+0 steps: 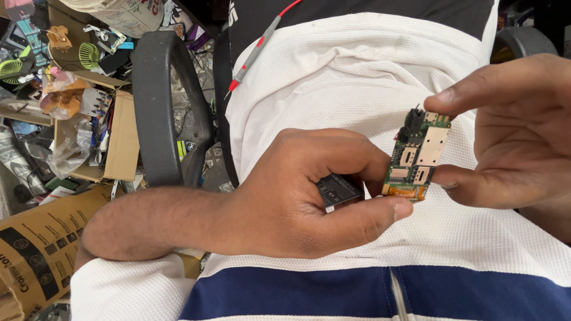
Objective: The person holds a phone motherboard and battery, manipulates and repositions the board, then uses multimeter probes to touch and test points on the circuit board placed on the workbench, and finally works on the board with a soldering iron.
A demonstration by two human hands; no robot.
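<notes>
Small green circuit board [416, 156] pinched at top and bottom edges by right hand [511, 131], mid-frame above lap. Left hand [297, 196] closed around black battery [338, 190], thumb touching board's lower edge. Probably light, stiff, fragile; best held by edges.

Electronics repair workshop: multimeter probe [254, 52], parts clutter [65, 107].

A small green circuit board [416, 156] with metal card slots stands upright, right of centre; beside it, a black battery [338, 190].
</notes>
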